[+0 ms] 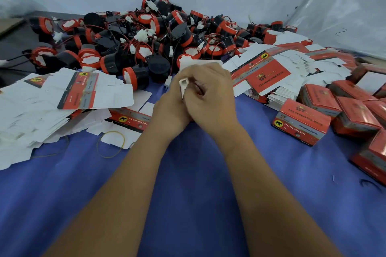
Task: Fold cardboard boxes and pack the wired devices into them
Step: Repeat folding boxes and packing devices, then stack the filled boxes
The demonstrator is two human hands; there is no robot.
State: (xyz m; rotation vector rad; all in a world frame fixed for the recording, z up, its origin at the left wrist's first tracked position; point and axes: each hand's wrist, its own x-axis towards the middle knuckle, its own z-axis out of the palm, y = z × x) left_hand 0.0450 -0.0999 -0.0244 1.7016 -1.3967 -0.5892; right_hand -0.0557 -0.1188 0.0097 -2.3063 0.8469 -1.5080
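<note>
A blue cloth (188,194) covers the table. Behind it lies a heap of devices (146,37), with flat cartons (41,106) left, folded boxes (300,121) right, and a rubber band (110,144) nearby.

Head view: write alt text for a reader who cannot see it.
Two bare hands, left hand and right hand, grip a white cardboard box above a blue cloth. Behind lies a pile of red-and-black wired devices, with flat box blanks on the left and folded red boxes on the right.
</note>
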